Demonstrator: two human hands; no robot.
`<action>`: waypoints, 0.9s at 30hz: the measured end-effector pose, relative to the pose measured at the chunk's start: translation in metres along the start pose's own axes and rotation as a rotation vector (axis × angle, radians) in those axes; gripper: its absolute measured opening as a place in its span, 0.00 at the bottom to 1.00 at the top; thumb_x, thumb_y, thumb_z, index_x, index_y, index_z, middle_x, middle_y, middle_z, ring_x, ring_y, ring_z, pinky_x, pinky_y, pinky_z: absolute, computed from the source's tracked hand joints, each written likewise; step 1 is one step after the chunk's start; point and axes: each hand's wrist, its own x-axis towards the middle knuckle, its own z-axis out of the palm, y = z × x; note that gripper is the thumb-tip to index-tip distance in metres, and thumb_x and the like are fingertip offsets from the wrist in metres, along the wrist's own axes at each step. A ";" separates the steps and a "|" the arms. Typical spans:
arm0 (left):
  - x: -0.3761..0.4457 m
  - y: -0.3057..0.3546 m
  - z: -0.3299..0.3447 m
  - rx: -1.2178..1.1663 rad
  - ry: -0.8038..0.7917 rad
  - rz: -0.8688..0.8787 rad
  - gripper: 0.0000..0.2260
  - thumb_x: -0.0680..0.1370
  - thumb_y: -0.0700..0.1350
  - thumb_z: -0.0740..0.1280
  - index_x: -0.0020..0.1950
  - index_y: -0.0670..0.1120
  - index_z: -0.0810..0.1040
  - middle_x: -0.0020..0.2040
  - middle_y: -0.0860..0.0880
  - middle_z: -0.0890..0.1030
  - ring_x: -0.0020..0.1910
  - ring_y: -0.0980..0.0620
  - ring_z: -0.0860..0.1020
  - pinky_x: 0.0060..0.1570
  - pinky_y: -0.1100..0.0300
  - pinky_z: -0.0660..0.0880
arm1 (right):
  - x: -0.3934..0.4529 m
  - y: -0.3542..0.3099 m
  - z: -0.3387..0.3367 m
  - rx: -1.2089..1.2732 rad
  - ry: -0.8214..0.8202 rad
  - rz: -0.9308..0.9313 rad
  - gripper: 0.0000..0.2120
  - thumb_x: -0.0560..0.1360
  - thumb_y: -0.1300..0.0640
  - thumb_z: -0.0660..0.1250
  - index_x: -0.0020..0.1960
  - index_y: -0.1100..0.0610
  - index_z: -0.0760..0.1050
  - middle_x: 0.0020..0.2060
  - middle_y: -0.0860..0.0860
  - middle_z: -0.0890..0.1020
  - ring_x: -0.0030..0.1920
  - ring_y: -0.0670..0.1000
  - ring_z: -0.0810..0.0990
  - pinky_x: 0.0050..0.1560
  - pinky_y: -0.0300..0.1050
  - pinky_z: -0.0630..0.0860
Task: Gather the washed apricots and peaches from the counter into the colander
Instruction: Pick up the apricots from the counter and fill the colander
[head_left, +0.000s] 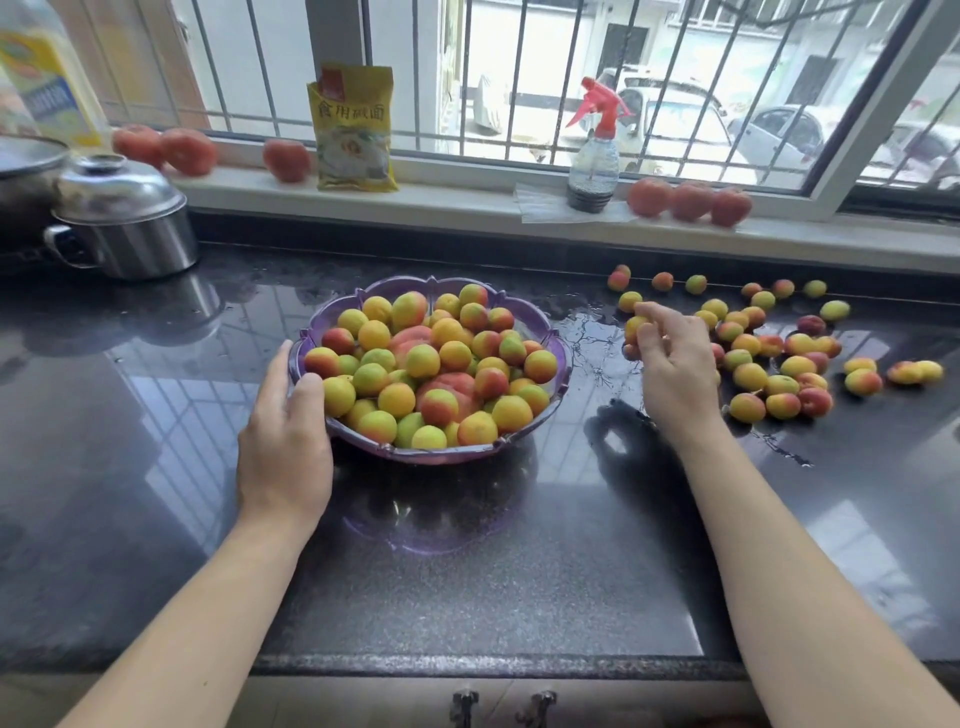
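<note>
Head view over a dark, wet stone counter (467, 571) below a barred window. At centre stands the purple scalloped colander (558, 382), heaped with yellow, green and red-blushed apricots (423, 361) and a few larger pink peaches (457, 387) showing between them. The person's left hand (284, 441) holds the colander at its 8 o'clock rim, fingers curved along the outer wall and the thumb hooked over the edge, touching an apricot inside. The right hand (675, 364), at 3 o'clock of the colander and apart from it, has its fingers curled round several small apricots (635, 328), two or three of them visible against the palm and fingertips. The loose fruit (779, 364) still on the counter lies scattered from 1 o'clock to 3 o'clock of the colander, clustered just beyond the right hand. A puddle of water (592, 332) lies between colander and right hand. On the sill: tomatoes (685, 200) at both ends, a yellow packet (353, 130) at 12 o'clock, a red-topped spray bottle (595, 150) at 1 o'clock. A lidded steel pot (124, 218) stands at 10 o'clock.
</note>
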 end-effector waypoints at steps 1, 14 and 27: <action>0.000 0.000 0.000 0.002 -0.001 -0.001 0.31 0.80 0.61 0.51 0.83 0.56 0.64 0.79 0.53 0.72 0.77 0.48 0.69 0.76 0.44 0.68 | -0.005 -0.010 0.000 0.135 -0.069 0.030 0.11 0.84 0.54 0.61 0.63 0.49 0.78 0.58 0.55 0.76 0.56 0.55 0.81 0.60 0.49 0.80; 0.001 0.001 0.002 0.026 0.005 -0.016 0.31 0.80 0.62 0.49 0.83 0.57 0.64 0.80 0.52 0.72 0.76 0.46 0.70 0.74 0.43 0.70 | -0.029 -0.100 -0.017 0.785 -0.385 0.202 0.13 0.83 0.62 0.62 0.64 0.55 0.79 0.55 0.56 0.83 0.55 0.54 0.83 0.60 0.51 0.79; 0.000 0.003 0.000 0.018 -0.010 -0.038 0.32 0.80 0.63 0.49 0.83 0.58 0.63 0.79 0.53 0.72 0.76 0.46 0.72 0.74 0.42 0.71 | -0.033 -0.156 0.008 -0.376 -0.843 -0.471 0.16 0.76 0.54 0.74 0.62 0.44 0.80 0.50 0.37 0.75 0.51 0.40 0.68 0.54 0.28 0.66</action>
